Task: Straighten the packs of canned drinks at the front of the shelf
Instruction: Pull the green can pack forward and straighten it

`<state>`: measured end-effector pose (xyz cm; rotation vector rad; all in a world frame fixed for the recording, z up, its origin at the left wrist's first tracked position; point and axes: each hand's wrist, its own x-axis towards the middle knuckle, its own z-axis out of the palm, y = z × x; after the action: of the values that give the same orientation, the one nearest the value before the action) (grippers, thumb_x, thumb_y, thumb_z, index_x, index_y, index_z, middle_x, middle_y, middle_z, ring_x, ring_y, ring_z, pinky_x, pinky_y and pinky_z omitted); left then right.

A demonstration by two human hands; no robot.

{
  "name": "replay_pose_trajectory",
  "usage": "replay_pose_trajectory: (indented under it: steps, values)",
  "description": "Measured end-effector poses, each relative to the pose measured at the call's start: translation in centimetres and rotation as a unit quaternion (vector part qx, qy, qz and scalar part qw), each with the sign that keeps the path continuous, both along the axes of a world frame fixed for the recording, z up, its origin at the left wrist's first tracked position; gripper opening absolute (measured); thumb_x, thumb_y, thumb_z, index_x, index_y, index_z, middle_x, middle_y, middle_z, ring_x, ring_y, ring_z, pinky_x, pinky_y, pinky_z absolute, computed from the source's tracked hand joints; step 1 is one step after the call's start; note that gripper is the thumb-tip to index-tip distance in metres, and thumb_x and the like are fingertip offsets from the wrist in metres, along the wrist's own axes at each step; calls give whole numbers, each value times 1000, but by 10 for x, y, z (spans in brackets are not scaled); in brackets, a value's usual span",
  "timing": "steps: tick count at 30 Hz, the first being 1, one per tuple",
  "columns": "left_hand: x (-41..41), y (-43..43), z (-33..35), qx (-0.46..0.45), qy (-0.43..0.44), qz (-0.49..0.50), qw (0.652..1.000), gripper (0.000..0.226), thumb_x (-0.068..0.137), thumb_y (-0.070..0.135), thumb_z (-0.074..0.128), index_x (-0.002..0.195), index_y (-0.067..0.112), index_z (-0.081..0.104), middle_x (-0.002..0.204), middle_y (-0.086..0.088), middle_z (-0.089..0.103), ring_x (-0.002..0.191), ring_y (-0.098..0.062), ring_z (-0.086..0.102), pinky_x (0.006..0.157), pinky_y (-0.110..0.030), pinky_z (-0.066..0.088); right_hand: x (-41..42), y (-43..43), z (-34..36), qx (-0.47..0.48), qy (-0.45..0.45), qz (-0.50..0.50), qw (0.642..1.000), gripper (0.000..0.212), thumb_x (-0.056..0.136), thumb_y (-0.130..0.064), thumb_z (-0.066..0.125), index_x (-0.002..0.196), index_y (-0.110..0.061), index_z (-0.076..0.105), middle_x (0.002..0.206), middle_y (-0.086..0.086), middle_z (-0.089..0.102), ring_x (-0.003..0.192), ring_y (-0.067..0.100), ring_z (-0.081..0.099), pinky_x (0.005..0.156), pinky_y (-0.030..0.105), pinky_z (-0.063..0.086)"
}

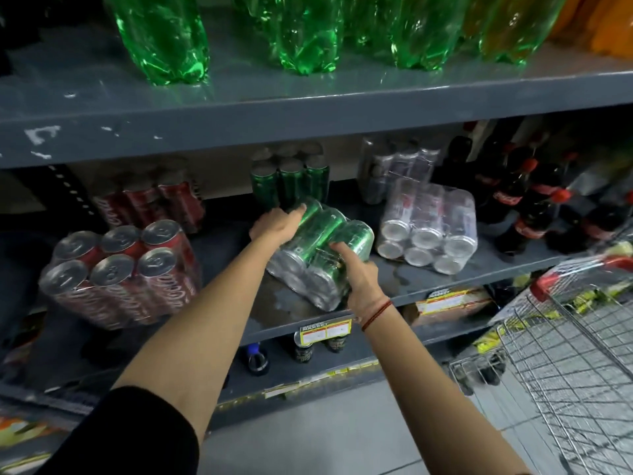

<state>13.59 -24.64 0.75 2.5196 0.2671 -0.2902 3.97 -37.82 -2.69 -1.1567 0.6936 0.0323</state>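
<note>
A shrink-wrapped green can pack (320, 250) lies tipped and skewed near the shelf's front edge (404, 298). The left hand (277, 225) presses its far side, fingers together; the right hand (359, 279) clasps its near corner. Slippery wrap risks sliding it off.

On the middle shelf (445, 286) three packs are laid along the front: one pack (116, 272) at left, a tilted pack (318, 248) in the middle, another (428, 228) at right. Behind each, apparently, a further pack is stood.
</note>
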Motion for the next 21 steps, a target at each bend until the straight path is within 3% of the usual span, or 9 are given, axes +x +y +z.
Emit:
replay_pose_trajectory:
  steps: [3,5,7,9,12,14,18,21]
  values:
    - [-5,3,-9,-48,-46,46,997,86,81,74,32,128,4,48,132,-18,55,117,-37,53,79,-35,37,6,-12,2,-67,-61,12,996,84,59,-27,86,132,-8,48,123,13,64,110,29,63,98,46,51]
    - [-13,2,-17,-107,-82,76,988,94,78,77,32,136,3,38,140,-19,47,125,-37,47,93,-39,39,8,-16,6,-143,-117,37,982,98,60,-28,87,142,-13,37,134,10,58,120,25,57,103,39,48]
    - [-23,0,-23,-188,-118,79,972,96,80,74,34,144,4,22,151,-20,31,137,-36,32,111,-45,30,8,-20,3,-242,-159,63,955,106,62,-30,87,148,-15,27,147,6,45,132,19,45,109,32,39]
    - [-34,0,-27,-240,-153,65,957,102,77,77,32,146,4,14,153,-19,23,142,-33,22,116,-46,20,6,-24,-3,-300,-184,85,932,112,62,-37,87,150,-19,19,155,2,32,141,17,32,115,33,29]
    - [-50,4,-36,-274,-182,54,943,126,57,93,23,146,4,12,152,-17,22,142,-28,19,116,-34,14,-1,-24,-16,-324,-209,100,917,116,58,-44,86,150,-26,18,157,-2,28,143,13,27,114,29,24]
    - [-59,6,-45,-282,-195,53,938,128,55,94,22,146,5,12,153,-15,22,143,-25,19,113,-28,12,-5,-22,-24,-331,-223,107,911,118,57,-45,86,150,-28,16,156,-3,29,142,11,28,115,28,25]
    - [-72,11,-58,-294,-201,53,933,119,62,90,27,146,6,14,153,-14,26,142,-23,24,118,-42,21,-6,-21,-31,-340,-254,122,897,119,56,-35,89,150,-25,16,150,-10,31,136,2,31,108,7,25]
    - [-82,14,-68,-285,-210,47,934,108,70,84,31,147,9,17,153,-13,27,142,-23,25,117,-42,22,-5,-20,-29,-325,-268,125,898,118,55,-41,89,149,-22,19,148,-6,34,135,4,33,105,4,26]
